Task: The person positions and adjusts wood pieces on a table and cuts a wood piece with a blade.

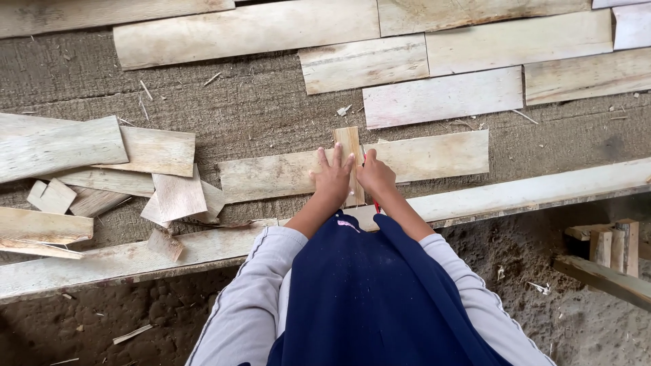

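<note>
Over on the far left, a heap of wood offcuts [102, 176] lies jumbled on the rough grey mat [258, 108], broad pale pieces overlapping smaller chips. Just near of that heap, a long rail [135, 261] runs across the scene from left to right, rising toward the far right edge. Moving right to the middle: the left hand [332, 177] is flat, fingers spread, pressing down on a small narrow strip of wood [349, 146] that stands crosswise over a long flat plank [352, 169]. The strip sits right at the centre of that plank, its far end poking past the plank's far edge. Touching close beside it, the right hand [375, 175] is curled shut around something thin and red [376, 205], a pencil or marker perhaps, too little showing to tell, tip against the strip's right edge. The two hands are side by side, nearly touching. Grey sleeves [258, 285] and a dark blue garment [366, 298] fill the near middle. Beyond, on the far side, rows of pale planks [441, 98] lie laid out flat. On the near right, a few short timber blocks [610, 247] rest on sandy ground [583, 325]
</note>
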